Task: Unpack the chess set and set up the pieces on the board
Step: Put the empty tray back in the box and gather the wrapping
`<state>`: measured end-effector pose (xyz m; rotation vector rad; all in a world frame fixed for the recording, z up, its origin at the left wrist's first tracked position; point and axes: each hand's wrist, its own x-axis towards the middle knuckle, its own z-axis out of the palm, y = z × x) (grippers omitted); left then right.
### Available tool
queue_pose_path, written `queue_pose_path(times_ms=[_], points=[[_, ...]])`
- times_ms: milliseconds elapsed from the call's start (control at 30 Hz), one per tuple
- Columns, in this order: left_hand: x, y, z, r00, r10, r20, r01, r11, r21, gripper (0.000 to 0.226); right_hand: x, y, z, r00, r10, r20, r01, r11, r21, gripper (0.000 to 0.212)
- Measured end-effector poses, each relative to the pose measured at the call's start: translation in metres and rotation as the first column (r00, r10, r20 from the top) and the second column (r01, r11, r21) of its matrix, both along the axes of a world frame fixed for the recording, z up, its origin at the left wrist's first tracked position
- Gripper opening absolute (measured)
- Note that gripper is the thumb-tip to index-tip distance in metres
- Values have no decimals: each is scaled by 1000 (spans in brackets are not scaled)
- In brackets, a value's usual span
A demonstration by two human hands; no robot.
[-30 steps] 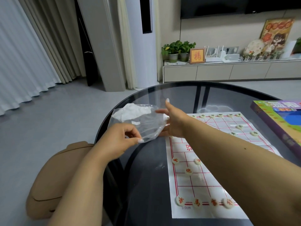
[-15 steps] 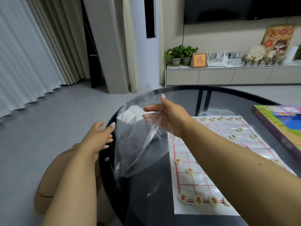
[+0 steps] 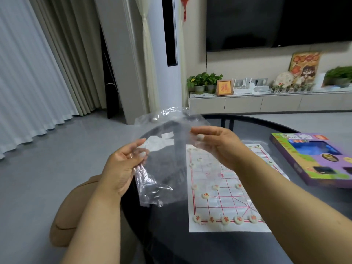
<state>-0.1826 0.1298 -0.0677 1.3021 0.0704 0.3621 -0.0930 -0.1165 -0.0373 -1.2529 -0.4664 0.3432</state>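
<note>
A clear, empty-looking plastic bag (image 3: 167, 159) hangs in the air above the left edge of the round dark glass table (image 3: 171, 235). My left hand (image 3: 122, 168) pinches its left side and my right hand (image 3: 215, 147) pinches its upper right edge. Behind and below the bag lies the white paper chess board (image 3: 224, 199) with red grid lines. Several round cream pieces with red characters (image 3: 224, 220) line its near edge, and several more (image 3: 215, 187) sit further up. My right forearm hides the board's right part.
The purple and green game box (image 3: 312, 159) lies open at the table's right. A tan padded stool (image 3: 66, 221) stands on the floor at the table's lower left. Grey floor, curtains and a low TV cabinet (image 3: 266, 103) fill the background.
My left hand, which had let go of the bag, now pinches it again. Both hands have raised the bag and spread it between them. The camera has tilted up.
</note>
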Motion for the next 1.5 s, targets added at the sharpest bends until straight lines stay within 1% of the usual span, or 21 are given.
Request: queue_pose_path(times_ms=[133, 233, 300, 367, 400, 467, 500, 533, 600, 633, 700, 767, 867, 933, 1033, 1067, 1133, 1200, 1367, 1433, 1500], points=[[-15, -7, 20, 1000, 19, 24, -23, 984, 176, 43, -23, -23, 7, 973, -129, 193, 190, 920, -343, 40], [-29, -18, 39, 994, 113, 11, -108, 911, 398, 38, -43, -33, 17, 873, -218, 435, 433, 757, -490, 26], [-39, -25, 50, 982, 191, -5, -145, 762, 631, 33, -52, -40, 23, 783, -209, 585, 557, 655, -511, 12], [-47, -33, 61, 961, 271, 49, -171, 448, 877, 26, -60, -45, 31, 718, -194, 668, 615, 627, -478, 10], [-50, -39, 65, 961, 265, 76, -161, 317, 935, 23, -64, -46, 36, 697, -179, 695, 621, 635, -459, 12], [-53, -56, 70, 982, 185, 35, -71, 193, 979, 29, -71, -46, 45, 681, -122, 722, 598, 661, -452, 15], [-51, -64, 69, 989, 145, -3, -23, 177, 984, 35, -74, -46, 50, 684, -91, 724, 576, 676, -460, 15], [-49, -73, 68, 993, 114, -41, 18, 199, 980, 34, -77, -45, 54, 690, -69, 720, 554, 691, -465, 15], [-50, -90, 67, 994, 80, -80, 45, 371, 928, 9, -83, -46, 61, 694, -90, 714, 548, 709, -444, 14], [-51, -95, 65, 994, 85, -68, 20, 471, 882, 12, -85, -48, 62, 695, -133, 707, 567, 706, -425, 22], [-53, -101, 63, 988, 147, -50, -58, 648, 759, 22, -89, -53, 60, 734, -287, 615, 602, 695, -394, 60], [-57, -107, 62, 984, 172, -45, -118, 819, 561, 19, -95, -57, 51, 801, -406, 441, 578, 718, -388, 88], [-63, -119, 63, 992, 104, -68, -88, 974, 209, 16, -107, -53, 29, 904, -365, 222, 425, 820, -383, 98], [-62, -124, 59, 995, 84, -60, -74, 985, 159, 38, -113, -50, 19, 908, -380, 178, 418, 855, -306, 98], [-64, -124, 54, 995, 91, -42, -79, 969, 232, 77, -117, -51, 14, 865, -437, 247, 489, 845, -215, 97], [-66, -123, 54, 996, 87, -22, -79, 963, 258, 75, -119, -52, 16, 868, -426, 256, 476, 861, -180, 96], [-71, -126, 57, 998, 65, 11, -66, 958, 279, 49, -123, -56, 19, 888, -365, 281, 418, 895, -158, 88], [-73, -126, 58, 999, 51, 14, -53, 947, 318, 32, -128, -60, 22, 902, -277, 330, 362, 903, -231, 74], [-80, -114, 64, 999, -5, -32, 20, 871, 490, 41, -131, -68, 24, 879, -208, 429, 409, 792, -454, 49], [-82, -110, 68, 998, 60, -35, -26, 780, 625, 31, -129, -70, 26, 838, -232, 494, 481, 742, -467, 24], [-84, -111, 71, 988, 157, -5, -92, 603, 792, 17, -128, -72, 27, 749, -232, 620, 590, 660, -465, 11]])
